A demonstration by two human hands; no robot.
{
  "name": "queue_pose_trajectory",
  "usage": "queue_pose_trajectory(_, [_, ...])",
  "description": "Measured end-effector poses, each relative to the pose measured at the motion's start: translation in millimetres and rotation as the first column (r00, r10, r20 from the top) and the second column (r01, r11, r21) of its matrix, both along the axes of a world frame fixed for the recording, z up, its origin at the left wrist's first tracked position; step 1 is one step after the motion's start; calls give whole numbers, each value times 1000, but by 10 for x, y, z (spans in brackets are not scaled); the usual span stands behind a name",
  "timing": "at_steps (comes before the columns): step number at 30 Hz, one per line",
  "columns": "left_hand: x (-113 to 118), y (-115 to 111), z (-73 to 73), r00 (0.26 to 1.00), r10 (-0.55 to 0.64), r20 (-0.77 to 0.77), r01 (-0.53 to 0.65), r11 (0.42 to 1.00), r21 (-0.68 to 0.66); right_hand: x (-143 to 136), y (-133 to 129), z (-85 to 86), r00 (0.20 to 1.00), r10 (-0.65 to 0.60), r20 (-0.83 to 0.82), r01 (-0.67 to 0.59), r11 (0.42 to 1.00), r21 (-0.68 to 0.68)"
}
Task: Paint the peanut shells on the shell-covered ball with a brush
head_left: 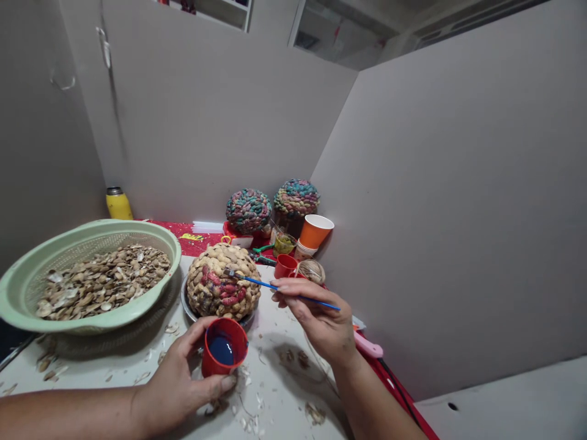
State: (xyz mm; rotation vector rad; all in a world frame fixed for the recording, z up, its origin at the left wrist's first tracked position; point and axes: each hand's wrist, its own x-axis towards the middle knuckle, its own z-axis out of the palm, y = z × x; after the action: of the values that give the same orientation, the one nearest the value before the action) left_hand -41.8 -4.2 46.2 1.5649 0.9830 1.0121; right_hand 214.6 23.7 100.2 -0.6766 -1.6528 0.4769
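The only writing in view is a patch of yellow lettering [191,236] on the red cloth behind the shell-covered dome [223,281], too small and blurred to read; no brand shows on any cup or on the yellow flask [118,203] far to the dome's left against the wall. The dome, clad in pale nut shells with a few painted red and dark, sits on a dark plate [187,304] on the white table [284,391]. The right hand [321,321] comes in from the dome's right, wrist bent, thumb and forefinger pinching a thin blue brush [284,289] whose tip touches the dome's upper right side. The left hand [183,379] lies in front of the dome, fingers curled around a red cup [224,355] of dark blue paint that stands on the table just before the plate. To the dome's left sits a pale green colander [87,318] of loose shells. Behind the dome stand two fully painted domes [249,211], an orange cup [314,231] and a smaller red cup [286,266].
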Motion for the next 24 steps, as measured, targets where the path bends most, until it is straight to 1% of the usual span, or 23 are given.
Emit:
queue_pose_trajectory(4, [4,11,-4,1000,21,-1,-21,1000,-5,109,-6,48,1000,-16,-16,17,1000,19])
queue_pose_trajectory(6, [4,10,-2,1000,13,-2,-13,1000,-6,108,-10,35,999,-11,-52,12,1000,19])
queue_pose_trajectory(8, [2,5,-5,1000,5,-5,-5,1000,-3,69,-14,10,997,22,-70,-21,1000,11])
queue_pose_trajectory(11, [-1,1,-15,1000,10,-3,-10,1000,-3,-5,-17,-19,997,65,-38,-65,998,-12])
queue_pose_trajectory(15, [-2,6,-12,1000,14,-19,-14,1000,-16,-1,-4,-16,999,36,9,-36,999,-17])
queue_pose_trajectory(21, [-2,14,-34,999,33,-16,-33,999,7,115,14,19,994,-47,-94,45,999,-27])
queue_pose_trajectory(24, [-5,8,-45,999,43,-16,-42,999,24,126,-30,51,983,-23,-183,13,999,-53])
